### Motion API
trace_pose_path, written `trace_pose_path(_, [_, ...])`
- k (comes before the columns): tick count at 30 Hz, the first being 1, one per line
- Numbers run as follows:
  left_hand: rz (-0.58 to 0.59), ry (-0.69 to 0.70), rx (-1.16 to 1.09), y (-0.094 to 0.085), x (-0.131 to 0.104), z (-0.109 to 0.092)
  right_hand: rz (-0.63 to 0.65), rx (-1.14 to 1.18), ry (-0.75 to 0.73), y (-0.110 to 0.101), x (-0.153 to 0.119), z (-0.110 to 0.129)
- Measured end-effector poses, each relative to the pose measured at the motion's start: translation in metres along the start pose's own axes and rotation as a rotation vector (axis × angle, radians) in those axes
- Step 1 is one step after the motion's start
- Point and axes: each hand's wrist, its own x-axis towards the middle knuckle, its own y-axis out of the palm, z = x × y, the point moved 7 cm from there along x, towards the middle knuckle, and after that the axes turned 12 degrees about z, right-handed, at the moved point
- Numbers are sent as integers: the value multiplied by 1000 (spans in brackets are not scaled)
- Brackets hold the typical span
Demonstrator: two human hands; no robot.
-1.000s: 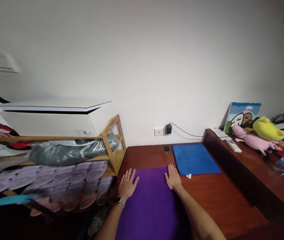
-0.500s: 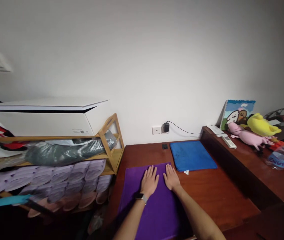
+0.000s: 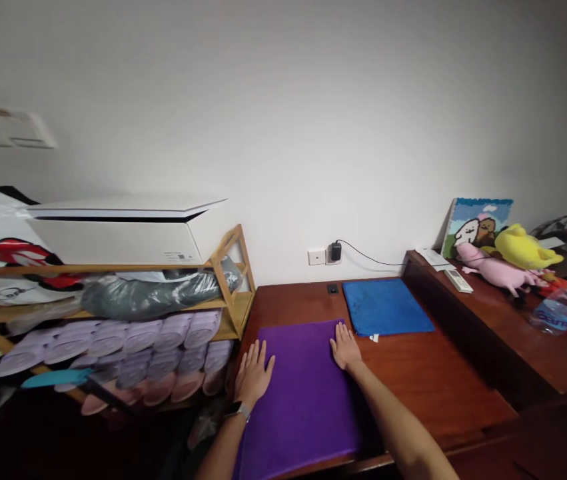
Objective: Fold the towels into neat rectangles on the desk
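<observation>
A purple cloth [image 3: 303, 393] lies spread flat on the reddish-brown wooden table [image 3: 428, 380]. My left hand [image 3: 254, 372], a watch on its wrist, rests with fingers stretched out over the cloth's left edge. On the cloth's far right corner lies my right hand [image 3: 346, 347], palm down and fingers extended. Neither hand grips anything. Just beyond my right hand is a folded blue cloth [image 3: 387, 307], flat on the table with a small white tag at its near edge.
To the left stands a wooden rack [image 3: 236, 300] with lilac slippers [image 3: 133, 340] and a white box [image 3: 113, 240]. A higher surface at right bears a plastic bottle [image 3: 566, 308], plush toys [image 3: 498, 267] and a remote control [image 3: 459, 281]. A black charger [image 3: 336, 251] is plugged into the wall.
My left hand has slid left from the middle of the purple cloth to its left edge. My right hand stays at the far right corner. The view has shifted slightly left.
</observation>
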Motion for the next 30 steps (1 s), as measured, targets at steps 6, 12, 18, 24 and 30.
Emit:
trace_pose_path(6, [-98, 146, -29, -12, -1, -75, -47, -7, -49, 19, -31, 1])
trace_pose_path(12, [57, 311, -62, 14, -9, -192, -11, -9, -35, 20, -38, 3])
trace_pose_path(18, [-1, 150, -18, 17, -24, -92, 9, 2, -32, 14, -37, 5])
trace_pose_path(24, [-97, 66, 21, 8, -43, -6, 39, 11, -25, 5, -54, 4])
trace_pose_path(30, [-139, 243, -14, 6, -51, -121, -74, 22, -65, 31, -86, -6])
